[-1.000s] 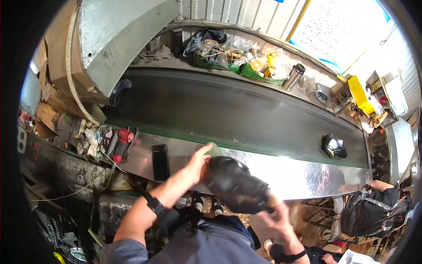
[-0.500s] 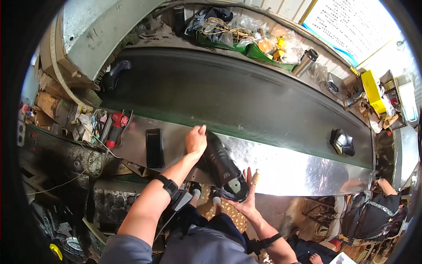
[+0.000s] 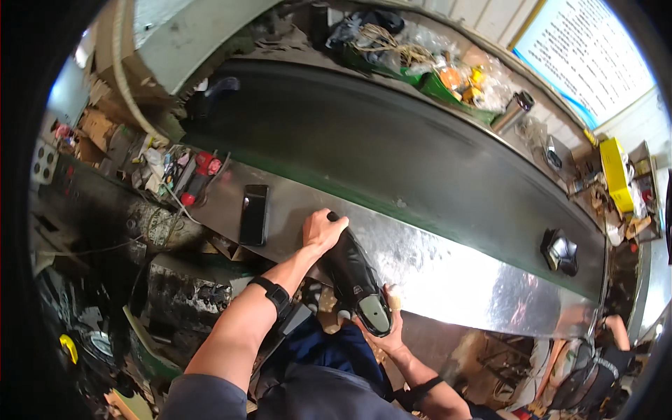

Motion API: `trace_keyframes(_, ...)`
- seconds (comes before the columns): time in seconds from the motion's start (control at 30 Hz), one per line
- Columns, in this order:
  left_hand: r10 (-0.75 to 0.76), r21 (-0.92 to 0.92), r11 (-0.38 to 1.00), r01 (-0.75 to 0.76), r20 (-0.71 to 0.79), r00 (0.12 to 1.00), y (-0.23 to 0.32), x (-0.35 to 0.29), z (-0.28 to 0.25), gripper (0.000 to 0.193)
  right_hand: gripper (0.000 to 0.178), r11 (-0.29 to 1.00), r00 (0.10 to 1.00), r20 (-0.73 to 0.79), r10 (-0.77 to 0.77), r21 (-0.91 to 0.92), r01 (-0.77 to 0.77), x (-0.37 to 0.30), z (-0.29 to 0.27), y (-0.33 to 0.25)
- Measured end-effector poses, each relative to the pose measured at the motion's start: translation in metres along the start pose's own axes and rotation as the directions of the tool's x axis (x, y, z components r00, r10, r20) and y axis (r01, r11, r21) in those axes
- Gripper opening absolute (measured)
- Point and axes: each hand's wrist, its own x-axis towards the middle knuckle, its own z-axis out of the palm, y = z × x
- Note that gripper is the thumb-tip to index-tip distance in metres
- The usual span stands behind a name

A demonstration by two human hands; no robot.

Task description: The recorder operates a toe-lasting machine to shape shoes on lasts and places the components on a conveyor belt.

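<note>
A black shoe (image 3: pixel 344 262) is held lengthwise over the near edge of the metal ledge, its toe pointing away from me and slightly left. The pale grey-green top of a shoe last (image 3: pixel 374 313) shows in its heel opening. My left hand (image 3: pixel 323 232) is closed on the toe end, its thumb lying over the tip. At the heel end, my right hand (image 3: pixel 392 330) supports the shoe from its right side and below, with part of the fingers hidden by it. A black watch-like band circles my left wrist.
A phone (image 3: pixel 254 215) lies on the metal ledge (image 3: pixel 434 269), left of the shoe. Beyond runs a dark conveyor belt (image 3: pixel 343 147), carrying another black shoe (image 3: pixel 559 250) at right and a dark shoe (image 3: pixel 212 96) far left. A red power tool (image 3: pixel 203 173) lies left. Another person (image 3: pixel 588 374) is at lower right.
My left hand has shifted onto the toe, with its thumb now over the tip. The shoe has turned a little, showing more of the last's top. The whole view has tilted.
</note>
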Motion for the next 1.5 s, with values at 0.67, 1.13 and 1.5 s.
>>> trace_keyframes(0.67,-0.29,-0.407,0.909,-0.089,-0.772,0.566,-0.181,-0.347,-0.389,0.036,0.038,0.979,0.666,0.734,0.134,0.006,-0.203,-0.034,0.333,-0.229)
trace_keyframes(1.13,-0.71,-0.697,-0.155,-0.7,-0.415,0.569,-0.323,-0.503,-0.438,0.043,0.021,0.717,0.342,0.876,0.34,-0.007,-0.697,-0.144,0.595,-0.244)
trace_keyframes(1.5,-0.756,-0.64,-0.275,-0.718,-0.318,0.572,-0.379,-0.461,-0.456,0.031,0.035,0.713,0.382,0.842,0.382,-0.006,-0.701,-0.136,0.649,-0.221)
